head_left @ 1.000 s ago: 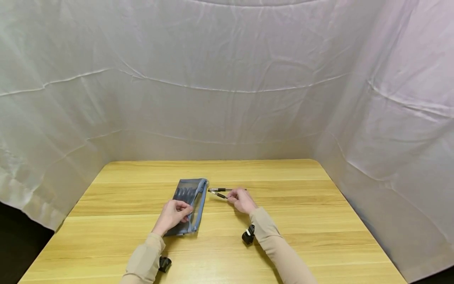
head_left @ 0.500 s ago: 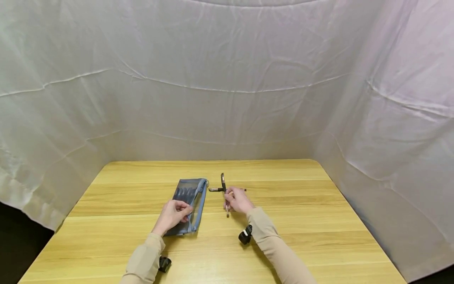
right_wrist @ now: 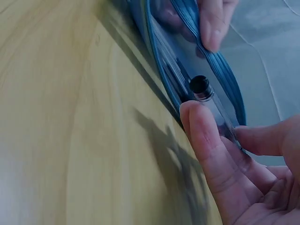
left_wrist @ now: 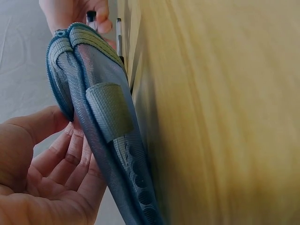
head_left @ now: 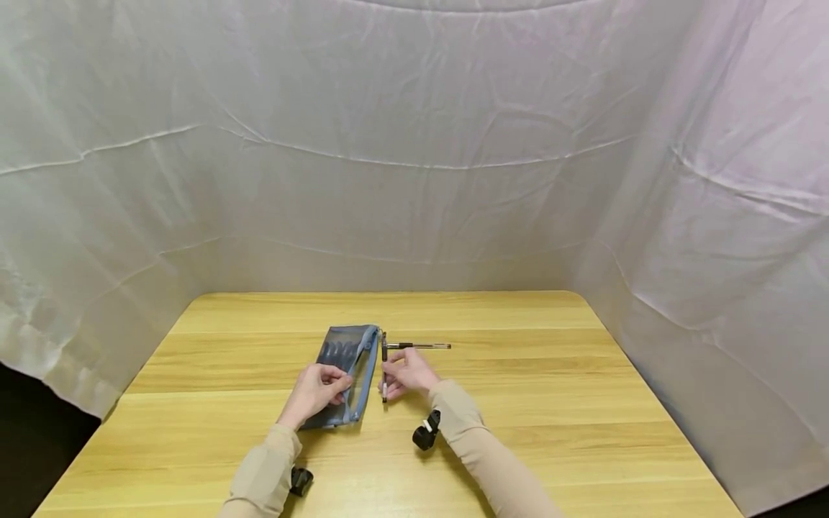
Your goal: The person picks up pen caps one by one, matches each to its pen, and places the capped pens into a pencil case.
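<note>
A blue mesh zip pencil case lies to the left of centre on the table, its zipped mouth unzipped and facing right. My left hand pinches the upper edge of that mouth, which gapes in the right wrist view. Between thumb and fingers my right hand holds a clear-barrelled gel pen with black ends, right beside the case's mouth. In the head view this pen runs roughly parallel to the opening. A second black-and-clear pen lies crosswise on the table beyond my right hand.
Inside the pencil case, long dark shapes show, too unclear to name. The wood-grain table extends around both arms. A pale cloth curtain hangs behind and at both sides. Black wrist cameras sit below each wrist.
My right hand has turned the gel pen and carried it left to the pencil case's mouth, off the second pen. The left hand and the case have hardly moved.
</note>
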Demonstrator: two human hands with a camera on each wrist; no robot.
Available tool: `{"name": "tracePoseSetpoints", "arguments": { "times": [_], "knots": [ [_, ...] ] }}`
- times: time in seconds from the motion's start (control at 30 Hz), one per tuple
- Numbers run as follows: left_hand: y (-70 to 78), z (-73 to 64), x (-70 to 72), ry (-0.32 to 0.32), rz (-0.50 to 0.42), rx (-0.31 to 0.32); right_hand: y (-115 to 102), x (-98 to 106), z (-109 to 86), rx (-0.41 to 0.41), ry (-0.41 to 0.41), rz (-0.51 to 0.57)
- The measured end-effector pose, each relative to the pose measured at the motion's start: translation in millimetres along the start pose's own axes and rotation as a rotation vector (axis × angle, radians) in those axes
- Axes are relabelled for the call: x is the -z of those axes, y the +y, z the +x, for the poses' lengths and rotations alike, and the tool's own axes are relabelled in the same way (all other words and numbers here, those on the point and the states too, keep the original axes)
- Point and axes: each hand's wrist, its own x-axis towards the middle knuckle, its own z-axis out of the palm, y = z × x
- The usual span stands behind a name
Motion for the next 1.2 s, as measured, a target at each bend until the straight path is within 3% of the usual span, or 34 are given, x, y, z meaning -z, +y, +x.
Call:
{"name": "tracePoseSetpoints", "arguments": {
  "times": [0.23, 0.47, 0.7, 0.8, 1.0, 1.2],
  "knots": [
    [0.6, 2.5, 1.9, -0.007, 0.009, -0.021, -5, -12, 8.3, 0.067, -0.035, 0.019],
    [1.4, 3.9, 3.1, 0.006, 0.004, -0.001, -2, 2, 11.8, 0.112, 0.021, 0.019],
    [1.7, 3.2, 4.2, 0.012, 0.003, 0.004, 3, 30, 18.5, 0.240, 0.273, -0.367],
    [1.8, 2.2, 4.2, 0.002, 0.004, 0.001, 6, 40, 21.8, 0.259, 0.355, -0.445],
    [1.2, 0.1, 2.1, -0.009, 0.005, 0.004, 13, 56, 27.4, 0.299, 0.432, -0.558],
    [-0.2, -1.1, 0.0, -0.022, 0.004, -0.002, 18, 65, 31.9, 0.302, 0.459, -0.781]
  ]
}}
